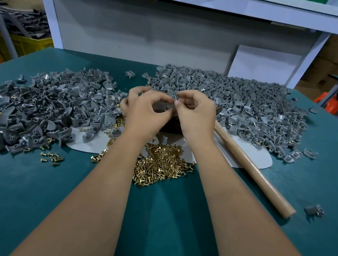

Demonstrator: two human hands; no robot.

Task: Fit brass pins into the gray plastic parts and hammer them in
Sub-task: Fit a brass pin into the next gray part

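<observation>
My left hand (144,110) and my right hand (195,114) meet over the middle of the table, fingers curled. Between their fingertips sits a small gray plastic part (174,99), pinched from both sides. Whether a pin is in my fingers is too small to tell. A heap of brass pins (164,165) lies just below my wrists. One big pile of gray parts (46,105) spreads on the left, another pile of gray parts (240,102) on the right with brass pins showing in it. A wooden hammer handle (252,169) lies to the right of my right forearm; its head is hidden behind my hand.
A green table mat (153,220) covers the bench. A white sheet (251,158) lies under the piles. A dark block (172,126) sits beneath my hands. A lone gray part (314,209) lies at the right front. A white panel (263,65) leans against the back wall.
</observation>
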